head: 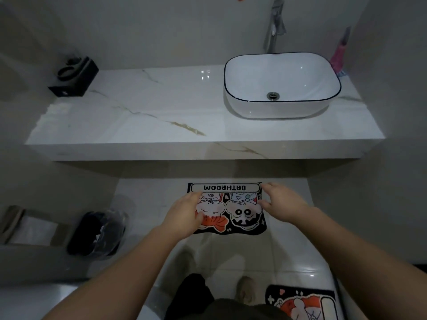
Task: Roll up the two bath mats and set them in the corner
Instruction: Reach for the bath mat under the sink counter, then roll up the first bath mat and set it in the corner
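The left hand (184, 213) lies released over the left side of a bath mat (245, 213), its fingers straight and reaching toward the far left corner. The right hand (282, 202) is also released at the mat's right edge, fingers spread and thumb held apart from them. Whether either hand actually presses on the pile or is just above it cannot be told. Neither hand grasps anything.

This mat lies flat and unrolled on the pale tiled floor (231, 250), its far edge just under the front of the desk (138, 107). It is black with cartoon figures and a white band reading "BATHROOM" along the far edge. The second mat (300, 303), with a like pattern, lies flat near the bottom right, cut by the frame edge and well apart from the first.

One shoe (246, 289) shows on the floor between the two mats. A bin with a black bag (99, 234) stands to the left. On the marble desk sit a white basin (277, 109) with a tap (275, 26) behind it, and a black box (74, 77) at the far left.
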The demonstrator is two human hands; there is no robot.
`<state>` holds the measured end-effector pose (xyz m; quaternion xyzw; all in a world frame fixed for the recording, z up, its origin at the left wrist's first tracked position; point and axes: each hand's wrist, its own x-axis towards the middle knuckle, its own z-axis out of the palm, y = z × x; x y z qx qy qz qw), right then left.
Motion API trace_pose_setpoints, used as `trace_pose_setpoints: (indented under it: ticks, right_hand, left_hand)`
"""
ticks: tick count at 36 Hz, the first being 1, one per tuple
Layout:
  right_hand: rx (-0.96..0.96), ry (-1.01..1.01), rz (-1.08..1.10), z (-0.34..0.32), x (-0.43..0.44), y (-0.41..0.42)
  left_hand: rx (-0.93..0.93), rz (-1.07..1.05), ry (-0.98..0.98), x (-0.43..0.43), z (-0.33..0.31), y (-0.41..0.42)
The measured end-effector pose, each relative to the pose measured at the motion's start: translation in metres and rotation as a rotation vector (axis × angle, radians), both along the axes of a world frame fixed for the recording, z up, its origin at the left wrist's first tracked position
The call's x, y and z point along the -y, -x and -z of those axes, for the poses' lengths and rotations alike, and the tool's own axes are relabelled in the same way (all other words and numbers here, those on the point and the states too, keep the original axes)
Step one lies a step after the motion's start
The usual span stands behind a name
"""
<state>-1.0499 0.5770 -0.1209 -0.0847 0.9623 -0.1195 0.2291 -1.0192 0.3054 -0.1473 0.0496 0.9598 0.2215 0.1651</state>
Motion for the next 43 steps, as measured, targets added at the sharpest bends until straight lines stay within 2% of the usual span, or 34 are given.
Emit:
trace_pose_setpoints:
  ticks: [8,12,16,20,24,32,38,43]
  right_hand:
    - [-0.044,0.002,0.068,0.0,0.018,0.038]
    - [-0.016,0.001,0.145,0.003,0.036,0.058]
    - [0.014,-0.01,0.198,0.012,0.056,0.078]
    - [0.026,-0.052,0.227,0.035,0.066,0.095]
    - [0.073,-0.08,0.241,0.073,0.066,0.104]
    - [0.199,-0.123,0.171,0.169,0.056,0.124]
    - [0.243,-0.135,0.135,0.266,0.035,0.145]
    - [0.234,-0.132,0.09,0.362,0.016,0.17]
  left_hand:
    - [0.021,0.051,0.017,0.009,0.003,0.065]
    - [-0.043,0.17,-0.004,0.025,0.01,0.104]
    - [-0.023,0.27,-0.025,0.036,0.025,0.14]
    - [0.074,0.365,-0.053,0.042,0.055,0.165]
    - [0.13,0.477,0.036,0.04,0.084,0.181]
    - [0.192,0.558,0.086,0.026,0.178,0.207]
    - [0.176,0.577,0.13,-0.004,0.259,0.232]
    - [0.185,0.53,0.149,-0.021,0.351,0.257]
